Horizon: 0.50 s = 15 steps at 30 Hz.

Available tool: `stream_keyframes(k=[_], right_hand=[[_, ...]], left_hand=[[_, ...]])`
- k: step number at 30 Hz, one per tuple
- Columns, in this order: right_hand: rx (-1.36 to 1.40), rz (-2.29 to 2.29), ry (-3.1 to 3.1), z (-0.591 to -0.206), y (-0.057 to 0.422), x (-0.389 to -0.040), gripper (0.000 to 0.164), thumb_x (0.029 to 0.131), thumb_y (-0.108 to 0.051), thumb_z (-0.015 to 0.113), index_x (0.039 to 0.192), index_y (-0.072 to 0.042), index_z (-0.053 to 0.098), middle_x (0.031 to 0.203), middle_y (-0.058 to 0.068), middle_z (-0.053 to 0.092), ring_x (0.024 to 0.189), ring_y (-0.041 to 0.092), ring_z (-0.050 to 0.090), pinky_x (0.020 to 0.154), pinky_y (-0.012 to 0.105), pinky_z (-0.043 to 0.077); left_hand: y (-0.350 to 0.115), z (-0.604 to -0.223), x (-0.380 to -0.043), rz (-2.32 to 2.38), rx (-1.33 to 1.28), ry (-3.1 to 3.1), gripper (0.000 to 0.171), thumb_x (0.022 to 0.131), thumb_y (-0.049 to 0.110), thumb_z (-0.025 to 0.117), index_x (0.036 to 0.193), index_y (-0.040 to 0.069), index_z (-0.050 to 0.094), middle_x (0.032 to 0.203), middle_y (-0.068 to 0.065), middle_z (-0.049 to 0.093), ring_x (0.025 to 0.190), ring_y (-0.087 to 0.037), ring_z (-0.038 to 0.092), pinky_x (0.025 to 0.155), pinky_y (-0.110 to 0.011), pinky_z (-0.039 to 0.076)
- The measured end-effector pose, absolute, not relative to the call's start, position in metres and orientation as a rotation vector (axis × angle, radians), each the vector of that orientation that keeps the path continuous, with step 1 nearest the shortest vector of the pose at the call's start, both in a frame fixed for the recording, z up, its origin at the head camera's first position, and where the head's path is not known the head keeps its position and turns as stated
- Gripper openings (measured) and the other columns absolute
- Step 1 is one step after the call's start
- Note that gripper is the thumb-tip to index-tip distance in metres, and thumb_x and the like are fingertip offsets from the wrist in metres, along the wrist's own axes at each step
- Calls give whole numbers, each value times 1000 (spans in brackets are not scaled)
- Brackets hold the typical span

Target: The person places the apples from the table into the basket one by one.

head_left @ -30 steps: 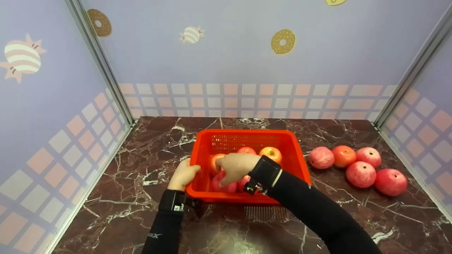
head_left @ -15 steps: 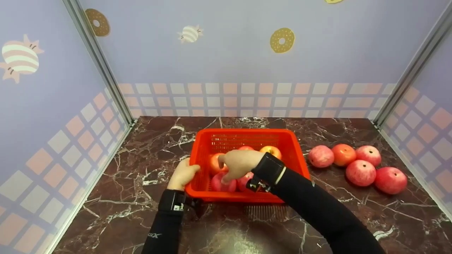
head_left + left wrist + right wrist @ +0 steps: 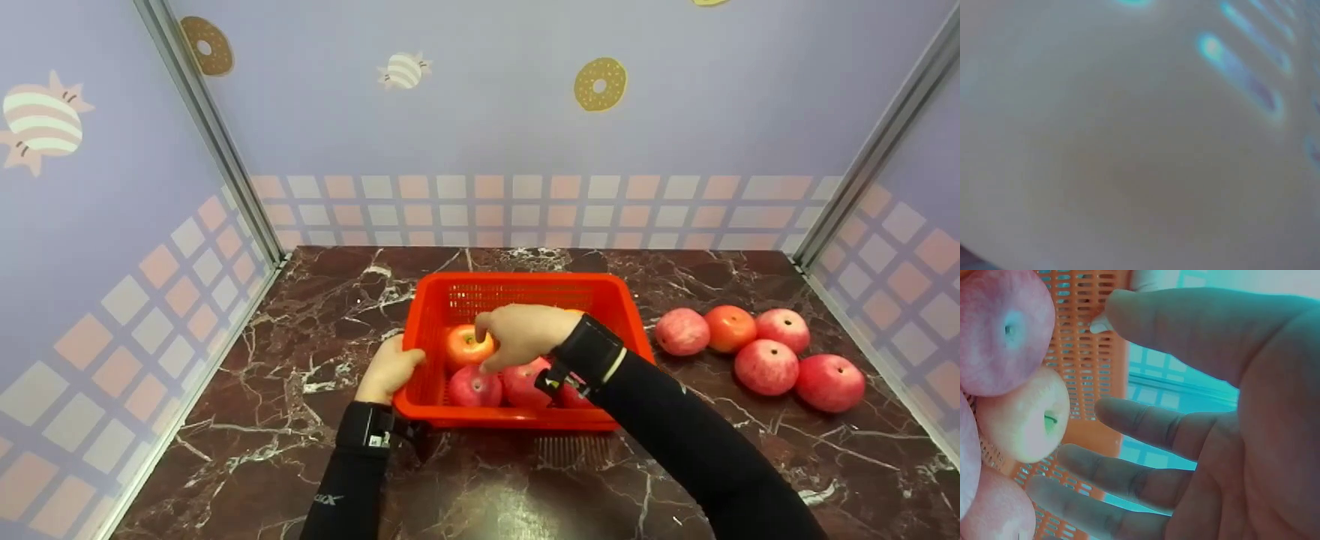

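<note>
A red plastic basket (image 3: 525, 278) stands on the dark marbled table with several apples inside. My left hand (image 3: 388, 369) grips its left rim, thumb over the edge. The left wrist view is blurred, showing only a pale slotted surface (image 3: 1247, 163). Above the apples hovers my right hand (image 3: 529, 335), fingers spread and relaxed, holding nothing. Below and left of it lie an orange-yellow apple (image 3: 461, 349) and a pink apple (image 3: 475, 387); another pink apple (image 3: 527, 384) is beside that one. In the right wrist view, a yellowish apple (image 3: 1024, 410) lies beyond the fingertips.
To the basket's right, several apples lie grouped on the table (image 3: 285, 465): a pink one (image 3: 682, 331), an orange-red one (image 3: 730, 328) and more pinkish ones, including a red one (image 3: 829, 383) at the outer right. Patterned panels (image 3: 487, 135) enclose the back and sides.
My right hand has let go of the front-left pink apple and risen up and to the right, uncovering more of the apples. The left hand stays on the basket rim.
</note>
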State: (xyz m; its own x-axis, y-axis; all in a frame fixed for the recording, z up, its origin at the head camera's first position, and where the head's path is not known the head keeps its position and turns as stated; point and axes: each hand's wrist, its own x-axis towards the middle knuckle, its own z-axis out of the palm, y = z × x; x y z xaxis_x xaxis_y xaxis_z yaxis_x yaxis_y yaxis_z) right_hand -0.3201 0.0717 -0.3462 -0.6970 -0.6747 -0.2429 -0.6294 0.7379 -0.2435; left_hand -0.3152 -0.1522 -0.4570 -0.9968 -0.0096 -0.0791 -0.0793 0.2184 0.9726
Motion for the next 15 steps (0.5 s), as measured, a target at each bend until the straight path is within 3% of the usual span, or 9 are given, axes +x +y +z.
stream_keyframes(k=[5,15], right_hand=[[-986,-226,2644,-342,82,-323,49,84,-40,73,122,-12,60,98,2,63,85,19,57,78,35,49],[-964,-278,2684,-333,108,-331,43,85,-41,69,118,-14,60,107,4,63,94,20,59,84,39,49]], left_hand=[[-151,-452,-311,1934,-86,2390,31,77,-5,50,107,-12,56,97,-22,60,84,-34,63,69,-40,55],[-153,-456,-315,1930,-98,2388,32,78,-5,51,109,-11,55,101,-24,60,87,-36,64,71,-41,56]])
